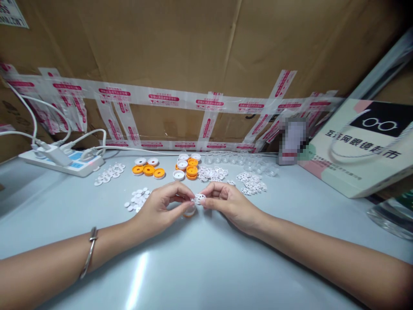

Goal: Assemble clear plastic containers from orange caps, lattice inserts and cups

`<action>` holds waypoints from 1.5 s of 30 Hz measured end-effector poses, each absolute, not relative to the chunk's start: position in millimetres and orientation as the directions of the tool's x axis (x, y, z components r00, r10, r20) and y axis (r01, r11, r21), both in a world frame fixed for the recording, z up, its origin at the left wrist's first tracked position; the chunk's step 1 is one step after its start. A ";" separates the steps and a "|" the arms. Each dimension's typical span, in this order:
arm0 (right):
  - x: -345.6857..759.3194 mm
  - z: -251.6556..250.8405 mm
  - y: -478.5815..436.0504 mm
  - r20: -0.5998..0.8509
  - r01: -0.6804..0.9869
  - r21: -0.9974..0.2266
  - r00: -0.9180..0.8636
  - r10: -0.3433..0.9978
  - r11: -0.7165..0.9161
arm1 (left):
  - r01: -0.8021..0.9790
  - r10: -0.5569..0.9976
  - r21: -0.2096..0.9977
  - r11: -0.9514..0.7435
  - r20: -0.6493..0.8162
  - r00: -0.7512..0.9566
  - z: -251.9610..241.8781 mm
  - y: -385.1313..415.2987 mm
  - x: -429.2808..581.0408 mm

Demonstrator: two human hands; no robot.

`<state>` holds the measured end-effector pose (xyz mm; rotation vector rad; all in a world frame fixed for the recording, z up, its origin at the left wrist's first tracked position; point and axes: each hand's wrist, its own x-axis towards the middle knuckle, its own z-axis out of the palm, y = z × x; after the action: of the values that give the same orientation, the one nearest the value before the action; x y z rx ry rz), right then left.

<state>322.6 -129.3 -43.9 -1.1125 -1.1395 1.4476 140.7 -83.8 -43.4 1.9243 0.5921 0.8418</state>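
Observation:
My right hand (227, 201) pinches a small white openwork disc (200, 198) between thumb and fingertips. Facing it, my left hand (169, 201) is closed in a pinch at the disc's left edge; a tiny white bit shows at its fingertips, too small to name. Just below the fingertips sits a clear round piece with an orange rim (189, 212) on the table, partly covered by my left hand. Beyond my right hand lie two piles of similar white openwork discs (253, 184). Small plain white discs (137, 199) are scattered beside my left hand.
Orange and white round rings (149, 170) stand in groups, some stacked. Clear cups (226, 158) line the back. White stemmed pieces (109, 173) lie near a power strip (87, 165) with cables. A large cardboard box (180, 47) walls the back; a paper bag (358, 150) stands right.

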 end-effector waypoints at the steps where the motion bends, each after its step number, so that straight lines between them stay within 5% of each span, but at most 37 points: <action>1: 323.3 -44.9 -128.8 -0.095 -0.152 -0.981 -0.141 0.985 -0.117 | 0.068 0.695 0.879 -0.471 0.323 0.643 -43.1 -83.4 140.5; 11: 321.6 -44.1 -130.8 0.016 -0.071 -0.997 -0.148 0.989 0.006 | 0.074 0.804 0.947 -0.312 0.222 0.552 -40.9 -82.3 141.0; 22: 320.7 -41.1 -130.0 -0.040 -0.025 -0.999 -0.159 0.986 -0.044 | 0.112 0.801 0.935 -0.336 0.221 0.557 -43.8 -82.6 140.4; 26: 335.7 -36.8 -120.5 0.090 0.078 -0.993 -0.034 0.995 0.093 | 0.114 0.836 0.944 -0.310 0.213 0.505 -44.0 -81.1 140.0; 29: 360.4 -34.3 -107.8 0.252 0.285 -0.936 0.135 0.958 0.206 | 0.083 0.864 0.963 -0.258 0.191 0.465 -43.5 -79.5 139.8; 34: 391.0 -35.3 -96.7 0.139 0.719 -0.669 -0.131 0.982 0.190 | 0.076 0.871 0.972 -0.224 0.164 0.463 -44.0 -77.3 140.1; 45: 380.0 -41.6 -101.9 0.081 0.805 -0.541 -0.239 0.968 0.243 | 0.087 0.864 0.968 -0.236 0.168 0.475 -44.5 -78.0 140.3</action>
<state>380.0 -101.9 -41.6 -1.6225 -2.1227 0.5545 140.3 -78.0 -44.5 1.6567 0.8298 0.9111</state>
